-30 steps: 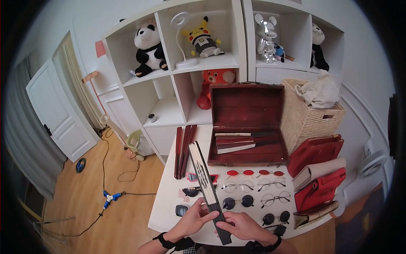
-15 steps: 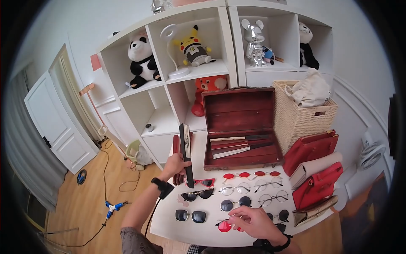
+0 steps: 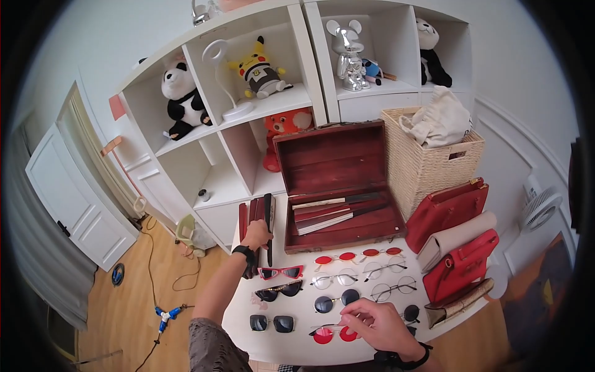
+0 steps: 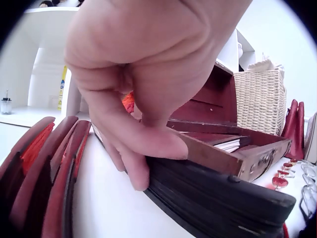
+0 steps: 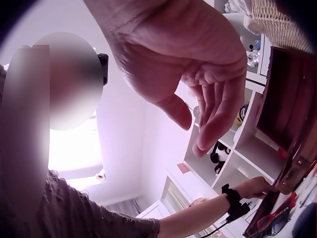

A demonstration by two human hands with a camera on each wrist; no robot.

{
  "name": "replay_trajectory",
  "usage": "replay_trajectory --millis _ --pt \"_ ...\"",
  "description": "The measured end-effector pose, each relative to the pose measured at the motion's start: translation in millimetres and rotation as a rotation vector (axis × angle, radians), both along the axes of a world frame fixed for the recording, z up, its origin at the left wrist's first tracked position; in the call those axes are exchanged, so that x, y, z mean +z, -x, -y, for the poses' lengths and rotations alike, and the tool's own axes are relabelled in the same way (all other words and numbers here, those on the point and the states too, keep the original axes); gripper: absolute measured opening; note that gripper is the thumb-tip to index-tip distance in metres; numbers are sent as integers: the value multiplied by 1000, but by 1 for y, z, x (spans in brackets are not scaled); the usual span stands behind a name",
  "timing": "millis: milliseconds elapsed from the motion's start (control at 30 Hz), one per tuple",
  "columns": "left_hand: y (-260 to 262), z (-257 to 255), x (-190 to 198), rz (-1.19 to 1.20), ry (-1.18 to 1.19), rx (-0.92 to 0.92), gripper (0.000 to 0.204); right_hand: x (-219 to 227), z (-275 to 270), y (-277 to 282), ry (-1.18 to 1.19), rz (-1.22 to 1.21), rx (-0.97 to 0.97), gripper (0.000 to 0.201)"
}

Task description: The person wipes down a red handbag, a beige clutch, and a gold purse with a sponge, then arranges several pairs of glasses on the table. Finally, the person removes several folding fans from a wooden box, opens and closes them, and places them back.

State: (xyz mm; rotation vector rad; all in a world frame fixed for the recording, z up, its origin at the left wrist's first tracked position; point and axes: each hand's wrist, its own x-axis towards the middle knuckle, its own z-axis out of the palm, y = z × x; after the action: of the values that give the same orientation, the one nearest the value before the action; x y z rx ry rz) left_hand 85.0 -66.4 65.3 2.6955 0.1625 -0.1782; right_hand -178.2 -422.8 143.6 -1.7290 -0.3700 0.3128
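Observation:
My left hand (image 3: 257,236) pinches a black folding fan (image 4: 213,198), closed and on its edge at the left of the white table (image 3: 251,347). Thumb and fingers grip it near its middle in the left wrist view. Beside it stand dark red folding fans (image 4: 57,168), also closed and roughly parallel to it. My right hand (image 3: 383,325) hovers at the front of the table with fingers loosely bent and holds nothing. Below it lie red round sunglasses (image 3: 322,336), partly covered by the hand in the head view.
An open red wooden case (image 3: 334,161) holds several more fans. Rows of glasses (image 3: 334,279) cover the table's middle, with cat-eye sunglasses (image 3: 280,273) close to my left wrist. Red handbags (image 3: 447,211) line the right edge, before a wicker basket (image 3: 427,164). White shelves (image 3: 223,180) stand behind.
Both hands held the black fan at the front; the right hand let go. My left hand carried it to the far left and lowered it beside the red fans. The head view shifted.

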Motion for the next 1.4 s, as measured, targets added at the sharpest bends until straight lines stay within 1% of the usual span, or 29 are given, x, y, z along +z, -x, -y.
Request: replay_trajectory --millis 67,133,167,200,267,400,467,500,567,600,667,700,733,767,800,833,867,900,933,1000,1033,1067,1133,1167,1200,1233,1267,1333,1400 --pt "-2 -1 -4 -25 -2 2 29 2 2 -1 -14 2 -9 23" --pt "0 0 -5 -20 71 56 33 0 4 -3 7 17 -16 22" --pt "-3 -2 -9 -46 49 66 34 -1 5 -3 27 36 -19 21" --pt "-4 -4 -13 -50 49 68 34 -1 4 -3 27 31 -17 21" --pt "-4 -10 -23 26 106 65 33 0 3 -3 -7 -26 -16 21" --pt "-10 -18 -20 -51 160 65 31 -3 0 -5 -37 18 -3 16" --pt "0 -18 -13 -39 565 124 31 -4 -1 -6 -23 26 5 17" --pt "14 -11 1 -65 577 127 31 -4 -2 -6 -22 25 6 17" --pt "34 -6 6 -19 619 138 33 -5 -3 -6 8 72 1 24" --pt "46 -4 8 28 658 146 37 -3 -4 -7 6 72 4 24" --pt "78 4 21 37 700 143 52 -1 -8 -8 40 52 20 31" --pt "96 11 30 26 752 131 52 -3 -11 -9 39 52 24 31" --pt "115 19 39 16 804 121 52 -8 -16 -11 59 107 10 36" --pt "136 29 47 0 892 67 51 -13 -21 -12 79 162 -5 41" --pt "151 35 52 -15 979 11 49 -14 -27 -12 78 163 2 41" --pt "154 33 56 -45 961 7 47 -16 -33 -12 80 145 2 47" --pt "185 58 69 -51 1021 -11 44 -18 -39 -11 82 127 2 53" --pt "203 73 84 -91 1051 2 43 -27 -43 -12 65 127 51 67" --pt "213 82 91 -130 1082 15 42 -26 -46 -12 67 127 61 67" --pt "223 88 70 -86 1217 -64 40 -23 -54 -13 119 -134 294 59" --pt "227 90 64 -109 1232 -71 40 -25 -58 -9 -108 -229 373 40" --pt "227 88 64 -107 1236 -68 40 -28 -58 -7 -103 -230 377 40" --pt "222 83 70 -139 1199 -185 40 -30 -56 -6 -279 -475 474 26" --pt "217 82 73 -118 1212 -100 39 -29 -53 -6 -277 -475 472 26" --pt "211 78 83 -78 1200 -78 37 -29 -50 -5 -273 -527 527 24" --pt "204 76 92 -35 1347 -36 36 -28 -48 -4 -270 -581 583 23" --pt "198 74 99 10 1493 8 35 -28 -47 -3 -270 -581 580 23" --pt "185 64 104 62 1492 81 32 -28 -49 0 -223 -583 606 23" --pt "185 66 108 40 1470 51 29 -31 -51 1 -223 -551 574 23"
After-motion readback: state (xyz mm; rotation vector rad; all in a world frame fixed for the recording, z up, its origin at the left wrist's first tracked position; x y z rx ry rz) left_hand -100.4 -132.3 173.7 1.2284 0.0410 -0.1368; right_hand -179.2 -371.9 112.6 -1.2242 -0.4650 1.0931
